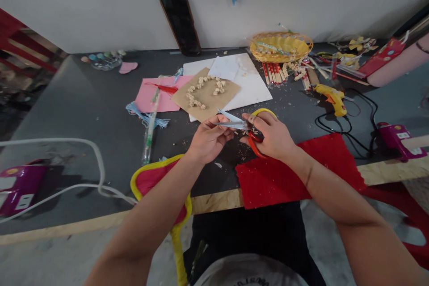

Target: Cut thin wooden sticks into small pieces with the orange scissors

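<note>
My right hand (271,136) is closed around the handles of a pair of scissors (234,124), one handle yellow and one red. The blades are spread and point left to my left hand (211,137). The fingers of my left hand are pinched together at the blades; what they hold is too small to make out. Beyond my hands, small beige pieces (193,100) lie in a curve on a brown square sheet (208,103). Small cut bits are scattered on the dark table (110,111) under the scissors.
A red cloth (275,178) hangs over the front edge. Rightward are a yellow glue gun (335,100) with its cord and a yellow basket (281,53). A phone (181,24) leans on the wall. Pink paper (144,98) and blue tassels (142,117) lie left.
</note>
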### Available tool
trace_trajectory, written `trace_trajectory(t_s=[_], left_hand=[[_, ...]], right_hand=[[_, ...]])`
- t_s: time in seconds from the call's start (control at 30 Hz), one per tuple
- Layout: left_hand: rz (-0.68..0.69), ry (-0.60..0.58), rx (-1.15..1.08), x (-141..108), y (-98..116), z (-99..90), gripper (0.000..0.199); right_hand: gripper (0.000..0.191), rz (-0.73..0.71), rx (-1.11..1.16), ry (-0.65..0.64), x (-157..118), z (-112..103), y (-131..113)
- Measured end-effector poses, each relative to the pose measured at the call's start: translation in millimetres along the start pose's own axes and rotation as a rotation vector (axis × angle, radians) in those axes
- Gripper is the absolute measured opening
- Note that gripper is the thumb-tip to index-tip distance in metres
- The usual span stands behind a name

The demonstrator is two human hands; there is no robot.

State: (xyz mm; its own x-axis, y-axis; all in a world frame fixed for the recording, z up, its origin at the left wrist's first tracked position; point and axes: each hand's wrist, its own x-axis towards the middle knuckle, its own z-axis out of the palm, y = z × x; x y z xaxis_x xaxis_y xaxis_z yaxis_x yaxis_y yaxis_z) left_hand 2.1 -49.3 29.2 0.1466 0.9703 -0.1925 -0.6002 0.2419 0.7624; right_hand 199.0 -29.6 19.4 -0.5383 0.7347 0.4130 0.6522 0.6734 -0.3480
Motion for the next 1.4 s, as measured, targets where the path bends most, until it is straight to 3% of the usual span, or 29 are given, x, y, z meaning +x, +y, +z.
trace_trajectory(t_s=[0.6, 1.0, 1.4], left_hand=[[-0.013, 0.066, -0.061, -0.7, -4.7, 2.6, 0.024], [0.059, 0.018, 0.02, -0.2, -2.0, 1.9, 0.025], [0.012, 0.041, 0.006, -1.6, -3.4, 2.1, 0.024]], right_hand=[[0.059, 0.027, -0.015, -0.017, -2.3, 0.1, -6.8], [0.06, 0.036, -0.014, -0.027, -2.0, -2.7, -8.4], [0.054, 0.026, -0.078, -0.027, -3.3, -2.9, -9.5]])
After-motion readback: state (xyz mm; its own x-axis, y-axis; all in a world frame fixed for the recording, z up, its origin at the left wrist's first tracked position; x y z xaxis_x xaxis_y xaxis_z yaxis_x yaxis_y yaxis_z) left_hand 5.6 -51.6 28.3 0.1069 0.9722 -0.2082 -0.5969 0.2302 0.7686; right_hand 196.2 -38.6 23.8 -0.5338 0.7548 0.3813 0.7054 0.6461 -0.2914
